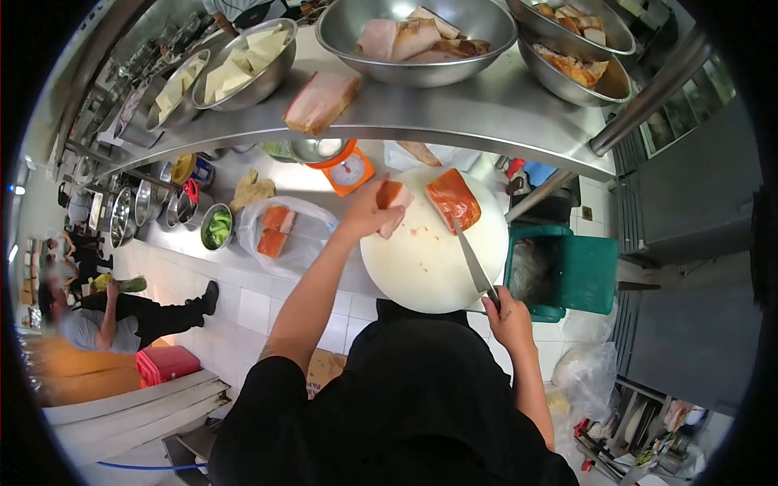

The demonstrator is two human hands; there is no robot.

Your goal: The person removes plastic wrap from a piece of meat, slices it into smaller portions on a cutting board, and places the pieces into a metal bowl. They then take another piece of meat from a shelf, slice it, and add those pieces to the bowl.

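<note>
My left hand [373, 212] is closed around a small piece of pork belly [392, 195] with reddish skin, over the left part of a round white cutting board [417, 271]. A larger block of pork belly [454, 199], red-brown side up, lies on the board's far right part. Closed on its dark handle, my right hand [510, 317] holds a knife [474, 261]; the blade points away from me and its tip is at the block's near edge. Left of the board, more pork pieces [274, 231] rest on a clear plastic bag [304, 212].
An orange scale [350, 168] stands behind the board. Overhead, a steel shelf [454, 121] carries several bowls, one a large meat bowl [421, 73], and a loose pork slab [322, 101]. A green bin [587, 274] is at right. Another person [121, 320] stands at left.
</note>
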